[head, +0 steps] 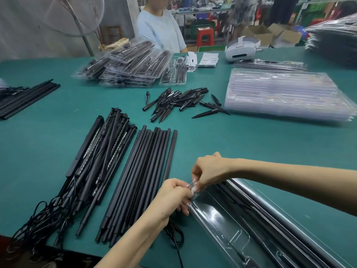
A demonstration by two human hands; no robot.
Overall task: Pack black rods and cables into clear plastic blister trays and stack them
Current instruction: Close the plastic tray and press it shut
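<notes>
**Tray end pinched by both hands**

The near end of a clear blister tray (pixel 228 215) — rods already laid inside — is pinched between curled fingers of the left hand (pixel 174 192) and right hand (pixel 208 171). Loose black rods (pixel 143 180) lie just left on the green tabletop (pixel 251 136).

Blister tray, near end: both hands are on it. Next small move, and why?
Probably press the pinched end closed. The left hand and right hand both pinch the clear end flap of the tray, and black rods already lie in its long channel. With the tray loaded and both grips at that end, snapping it closed seems the likely next step before stacking.
</notes>
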